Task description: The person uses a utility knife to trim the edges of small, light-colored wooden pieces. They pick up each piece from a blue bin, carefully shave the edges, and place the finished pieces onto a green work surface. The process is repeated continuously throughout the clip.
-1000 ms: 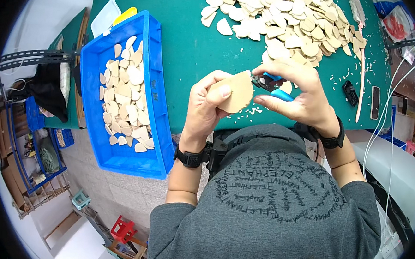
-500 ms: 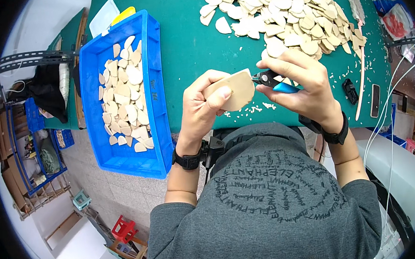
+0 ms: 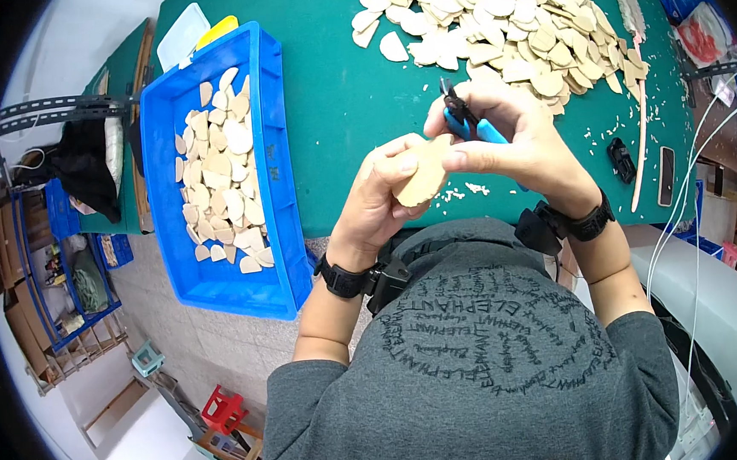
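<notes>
My left hand [image 3: 380, 186] is closed on a flat beige piece [image 3: 423, 175] with a rounded edge, its thumb lying across the face. My right hand [image 3: 511, 134] holds a pair of cutting pliers [image 3: 460, 112] with black jaws and blue handles. The jaws point up and away from the piece, and the right thumb reaches to the piece's edge. Small pale scraps [image 3: 477, 188] lie on the green tabletop [image 3: 334, 104] beyond my hands.
At the left stands a blue plastic crate [image 3: 277, 168] with many similar pieces inside. A large heap of pieces [image 3: 508, 24] covers the far right of the table. A long-handled brush [image 3: 639, 117], a black clip-like object [image 3: 621, 161] and a phone [image 3: 666, 177] lie at the right.
The pliers have swung away from the piece, and their jaws now point upward. My right hand has come closer, its thumb at the piece, which has been turned in my left hand.
</notes>
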Available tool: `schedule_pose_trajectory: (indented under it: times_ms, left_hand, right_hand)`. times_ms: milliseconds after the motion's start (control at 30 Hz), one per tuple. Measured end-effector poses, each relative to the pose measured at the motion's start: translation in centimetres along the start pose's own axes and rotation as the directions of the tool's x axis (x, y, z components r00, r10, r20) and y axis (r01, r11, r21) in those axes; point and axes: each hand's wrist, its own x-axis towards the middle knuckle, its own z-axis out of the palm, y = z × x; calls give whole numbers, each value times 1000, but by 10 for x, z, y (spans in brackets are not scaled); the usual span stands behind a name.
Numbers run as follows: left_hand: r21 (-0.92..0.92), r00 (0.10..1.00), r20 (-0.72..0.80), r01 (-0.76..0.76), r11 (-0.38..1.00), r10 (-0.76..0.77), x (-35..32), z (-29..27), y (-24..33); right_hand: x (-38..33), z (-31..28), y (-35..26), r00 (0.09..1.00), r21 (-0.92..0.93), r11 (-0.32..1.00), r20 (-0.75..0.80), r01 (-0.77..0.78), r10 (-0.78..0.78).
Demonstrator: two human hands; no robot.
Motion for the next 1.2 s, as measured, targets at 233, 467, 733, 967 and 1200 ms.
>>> schedule_pose_trajectory:
  times_ms: [233,467,733,967,1200]
  left_hand:
    - [-8,999,36,14,1000,-14,0,1,-2]
    - [-95,998,62,8,995,-2,-6,-5,-6]
    - [-433,963,258,43,900,78,-17,-20,-2]
    - [545,517,-620,-258,798,591,-92,-84,75]
    - [833,360,-104,541,-116,927,-75,-183,106]
  right_hand:
    - [3,4,-1,984,145,974,62,-174,167]
    - [5,12,14,988,144,978,52,-153,147]
    - [18,18,48,974,573,788,105,-224,200]
    - [6,2,77,918,708,628,72,-322,390]
    - [-24,-13,102,879,553,775,-148,-307,454]
